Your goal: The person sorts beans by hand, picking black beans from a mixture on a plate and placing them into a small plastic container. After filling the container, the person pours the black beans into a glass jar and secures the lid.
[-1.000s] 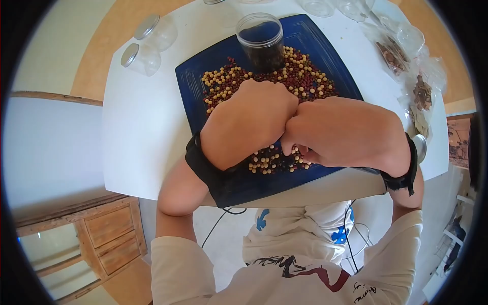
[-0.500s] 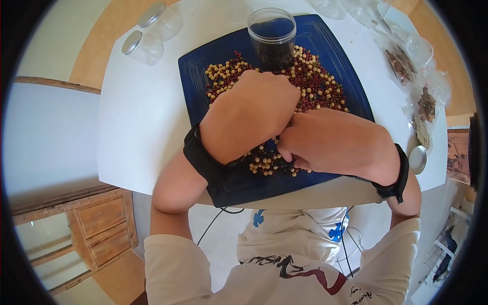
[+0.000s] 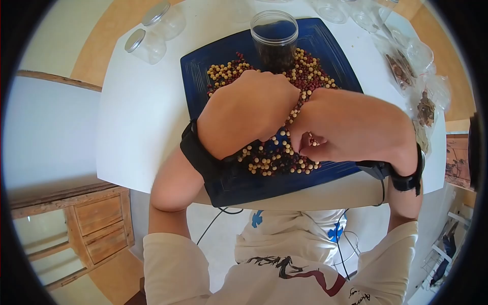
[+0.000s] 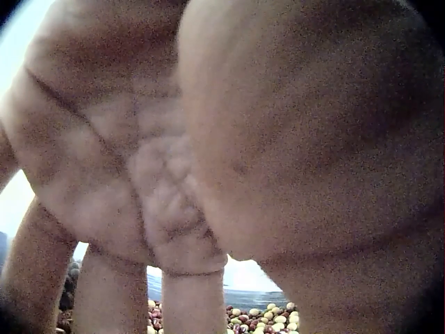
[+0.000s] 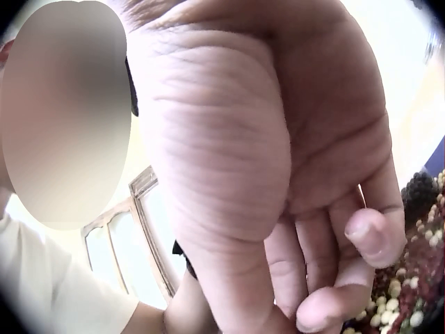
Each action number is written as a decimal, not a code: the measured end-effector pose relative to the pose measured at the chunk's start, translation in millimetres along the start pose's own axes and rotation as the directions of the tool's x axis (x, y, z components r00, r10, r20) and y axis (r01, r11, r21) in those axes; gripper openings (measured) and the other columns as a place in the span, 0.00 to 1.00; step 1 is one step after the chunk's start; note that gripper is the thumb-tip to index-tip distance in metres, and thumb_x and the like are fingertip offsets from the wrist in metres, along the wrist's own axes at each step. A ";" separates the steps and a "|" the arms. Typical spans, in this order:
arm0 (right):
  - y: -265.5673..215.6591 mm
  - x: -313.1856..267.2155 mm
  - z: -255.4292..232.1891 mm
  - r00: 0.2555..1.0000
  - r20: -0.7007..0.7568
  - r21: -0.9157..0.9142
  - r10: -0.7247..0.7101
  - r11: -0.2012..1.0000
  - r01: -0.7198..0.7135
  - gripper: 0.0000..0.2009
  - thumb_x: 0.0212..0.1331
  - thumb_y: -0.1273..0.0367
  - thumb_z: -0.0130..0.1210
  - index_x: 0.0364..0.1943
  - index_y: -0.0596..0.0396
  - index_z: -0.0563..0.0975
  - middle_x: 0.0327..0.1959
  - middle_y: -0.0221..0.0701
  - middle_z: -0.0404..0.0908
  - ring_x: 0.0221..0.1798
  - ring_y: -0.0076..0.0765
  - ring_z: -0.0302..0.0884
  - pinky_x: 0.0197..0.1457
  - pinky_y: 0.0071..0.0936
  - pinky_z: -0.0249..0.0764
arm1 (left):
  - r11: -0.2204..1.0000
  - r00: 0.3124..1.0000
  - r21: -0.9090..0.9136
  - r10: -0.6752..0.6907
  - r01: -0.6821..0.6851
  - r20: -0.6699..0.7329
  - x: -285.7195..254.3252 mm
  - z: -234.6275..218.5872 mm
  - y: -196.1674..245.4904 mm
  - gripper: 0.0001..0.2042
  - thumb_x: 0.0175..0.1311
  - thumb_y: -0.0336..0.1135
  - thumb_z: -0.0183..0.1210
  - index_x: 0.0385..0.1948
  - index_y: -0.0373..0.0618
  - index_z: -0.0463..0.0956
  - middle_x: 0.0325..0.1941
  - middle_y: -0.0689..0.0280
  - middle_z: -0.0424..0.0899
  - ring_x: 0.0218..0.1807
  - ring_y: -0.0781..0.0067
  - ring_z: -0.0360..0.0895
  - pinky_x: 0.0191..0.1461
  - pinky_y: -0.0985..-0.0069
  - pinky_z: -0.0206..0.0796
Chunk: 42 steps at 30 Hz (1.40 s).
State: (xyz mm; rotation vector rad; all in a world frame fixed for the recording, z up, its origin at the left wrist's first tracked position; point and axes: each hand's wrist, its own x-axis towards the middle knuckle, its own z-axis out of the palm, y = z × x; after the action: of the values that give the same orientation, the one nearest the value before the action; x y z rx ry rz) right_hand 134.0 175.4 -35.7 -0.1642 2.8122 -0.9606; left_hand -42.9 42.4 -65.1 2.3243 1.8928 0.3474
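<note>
Mixed beans (image 3: 229, 71), tan, dark red and black, lie on a square dark blue tray (image 3: 340, 56). My left hand (image 3: 249, 112) is over the middle of them, back up. In the left wrist view its fingers (image 4: 111, 292) reach down fairly straight and apart, tips out of frame. My right hand (image 3: 351, 122) is beside it on the right, fingers curled toward the palm. A few tan beans (image 3: 314, 141) show between its thumb and fingers. A clear open jar (image 3: 274, 38) with dark contents stands on the tray beyond both hands.
Two clear jars with silver lids (image 3: 145, 46) stand at the table's left. More clear containers (image 3: 330, 10) are along the far edge. Plastic bags of dried brown pieces (image 3: 401, 71) lie at the right. The white table (image 3: 137, 117) ends close to the person's lap.
My right hand has moved away from the left hand and turned, so beans now show in its curl. My left hand has stayed over the same beans, shifting little.
</note>
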 end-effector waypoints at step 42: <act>35.3 30.2 -28.9 0.562 -0.827 -0.091 -0.014 0.990 -0.110 0.08 0.59 0.71 0.68 0.42 0.55 0.89 0.27 0.44 0.86 0.28 0.49 0.84 0.36 0.39 0.79 | 0.924 0.974 -0.383 0.079 0.010 0.214 26.5 -84.9 -13.3 0.09 0.57 0.20 0.66 0.39 0.39 0.85 0.37 0.65 0.91 0.40 0.71 0.87 0.43 0.74 0.79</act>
State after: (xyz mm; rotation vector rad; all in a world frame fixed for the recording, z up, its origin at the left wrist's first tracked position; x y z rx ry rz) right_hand 97.1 215.7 -38.5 0.5084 3.7114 -1.0182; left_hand -72.1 67.0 16.4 2.0417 1.5211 0.3963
